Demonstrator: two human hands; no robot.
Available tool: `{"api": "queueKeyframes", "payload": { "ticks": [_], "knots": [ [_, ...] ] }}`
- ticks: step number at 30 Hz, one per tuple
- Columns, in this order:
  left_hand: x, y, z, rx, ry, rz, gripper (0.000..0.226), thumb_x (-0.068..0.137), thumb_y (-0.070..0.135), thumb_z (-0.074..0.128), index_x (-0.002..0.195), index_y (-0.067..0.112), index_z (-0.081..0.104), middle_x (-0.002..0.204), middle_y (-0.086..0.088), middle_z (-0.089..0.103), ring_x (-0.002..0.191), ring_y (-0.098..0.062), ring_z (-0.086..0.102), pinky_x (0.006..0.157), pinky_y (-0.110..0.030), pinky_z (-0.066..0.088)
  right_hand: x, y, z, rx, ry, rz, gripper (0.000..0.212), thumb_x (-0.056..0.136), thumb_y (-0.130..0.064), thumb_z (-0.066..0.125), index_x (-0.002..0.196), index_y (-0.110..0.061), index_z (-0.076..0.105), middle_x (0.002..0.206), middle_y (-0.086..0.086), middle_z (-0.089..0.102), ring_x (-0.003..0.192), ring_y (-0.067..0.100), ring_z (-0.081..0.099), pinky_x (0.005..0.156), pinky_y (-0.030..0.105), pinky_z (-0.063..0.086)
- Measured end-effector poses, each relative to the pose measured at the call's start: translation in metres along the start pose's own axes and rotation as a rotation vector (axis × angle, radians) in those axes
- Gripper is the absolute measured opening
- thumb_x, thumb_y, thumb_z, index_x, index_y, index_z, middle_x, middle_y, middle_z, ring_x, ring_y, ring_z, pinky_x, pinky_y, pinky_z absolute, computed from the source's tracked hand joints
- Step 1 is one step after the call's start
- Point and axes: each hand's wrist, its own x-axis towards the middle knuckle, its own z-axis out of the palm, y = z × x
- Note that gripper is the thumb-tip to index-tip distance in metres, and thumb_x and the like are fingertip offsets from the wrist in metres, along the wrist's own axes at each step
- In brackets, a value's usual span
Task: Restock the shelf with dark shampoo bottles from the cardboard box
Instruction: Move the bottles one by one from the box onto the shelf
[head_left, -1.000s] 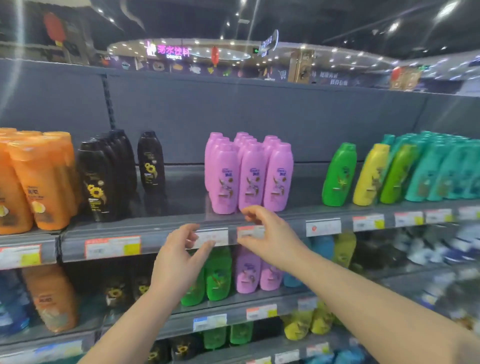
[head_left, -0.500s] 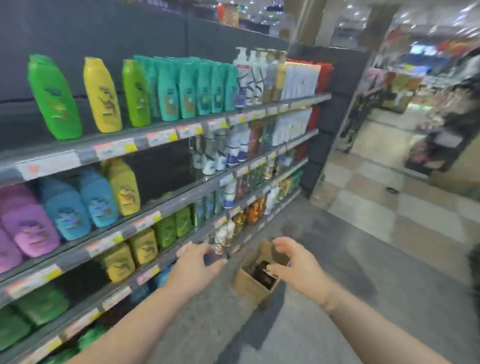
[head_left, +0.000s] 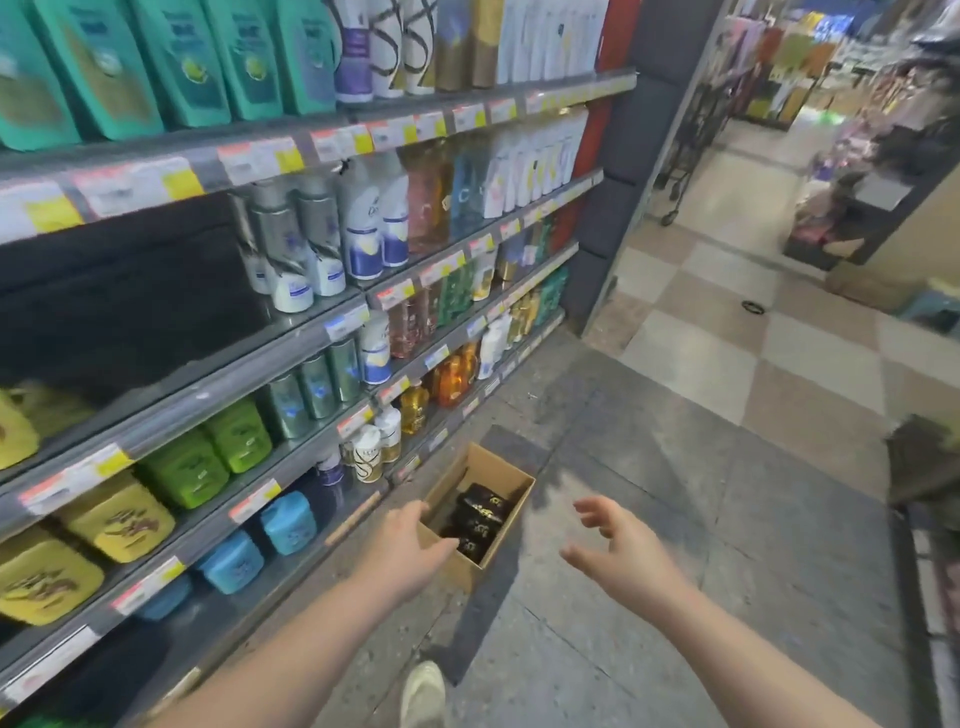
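Scanning from the left, I see the shelf (head_left: 208, 397) loaded with teal, yellow, green and blue bottles. The slot meant for the dark ones is out of view, so I cannot say how much restocking is already done. My left hand (head_left: 410, 551) is stretched down with its fingers straight and loose, holding nothing, over the near left corner of the cardboard box (head_left: 498, 467). Whether it touches the box wall I cannot tell. The box sits open-topped on the floor, just beside the foot of the shelf. Inside lie the dark shampoo bottles (head_left: 480, 512), at least four, packed side by side along the box. They are glossy black with gold print, lying down rather than standing. My right hand (head_left: 618, 551) hovers to the right of the box, apart from it, fingers spread and lightly curled, empty. I judge this to be the start of a fetch: no bottle is gripped yet, and every bottle in the box has yet to be lifted out and carried to the shelf.
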Motion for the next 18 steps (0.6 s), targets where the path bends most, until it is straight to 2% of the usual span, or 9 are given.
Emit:
{"api": "queueKeyframes", "payload": {
  "ticks": [5, 8, 11, 13, 18],
  "knots": [
    [0.090, 0.020, -0.007, 0.048, -0.055, -0.098, 0.063, 0.081, 0.047, 0.061, 0.134, 0.019, 0.039, 0.140, -0.006, 0.042, 0.118, -0.021, 0.050, 0.095, -0.033, 0.043, 0.094, 0.017, -0.026, -0.023, -0.072, 0.098, 0.050, 0.081, -0.029, 0.069, 0.125, -0.025, 0.047, 0.121, -0.003, 0.053, 0.098, 0.007, 0.045, 0.072, 0.014, 0.039],
    [0.136, 0.033, -0.016, 0.048, -0.037, -0.140, 0.064, 0.083, 0.046, 0.060, 0.136, 0.018, 0.038, 0.136, -0.008, 0.046, 0.120, -0.022, 0.049, 0.093, -0.032, 0.042, 0.148, 0.023, -0.039, -0.049, -0.102, 0.127, 0.049, 0.080, -0.028, 0.069, 0.124, -0.025, 0.048, 0.118, -0.004, 0.053, 0.098, 0.007, 0.044, 0.080, 0.021, 0.040],
    [0.174, 0.039, -0.013, 0.031, -0.020, -0.181, 0.063, 0.083, 0.046, 0.060, 0.135, 0.019, 0.038, 0.136, -0.007, 0.045, 0.121, -0.022, 0.048, 0.093, -0.031, 0.040, 0.204, 0.031, -0.043, -0.127, -0.179, 0.110, 0.048, 0.080, -0.030, 0.069, 0.124, -0.025, 0.049, 0.120, -0.002, 0.055, 0.101, 0.009, 0.047, 0.082, 0.021, 0.038],
    [0.195, 0.039, -0.005, -0.014, -0.007, -0.241, 0.063, 0.082, 0.047, 0.060, 0.135, 0.021, 0.038, 0.137, -0.006, 0.044, 0.122, -0.022, 0.048, 0.092, -0.030, 0.040, 0.247, 0.038, -0.041, -0.177, -0.249, 0.091, 0.049, 0.079, -0.031, 0.069, 0.124, -0.025, 0.050, 0.121, -0.002, 0.056, 0.106, 0.011, 0.051, 0.085, 0.021, 0.039],
    [0.244, 0.028, 0.035, -0.124, 0.056, -0.441, 0.060, 0.081, 0.045, 0.062, 0.132, 0.020, 0.042, 0.135, -0.008, 0.048, 0.122, -0.023, 0.048, 0.101, -0.034, 0.040, 0.363, 0.065, -0.019, -0.273, -0.479, 0.044, 0.050, 0.079, -0.025, 0.068, 0.126, -0.021, 0.049, 0.123, 0.001, 0.055, 0.112, 0.014, 0.052, 0.091, 0.024, 0.040]
  ]
}}
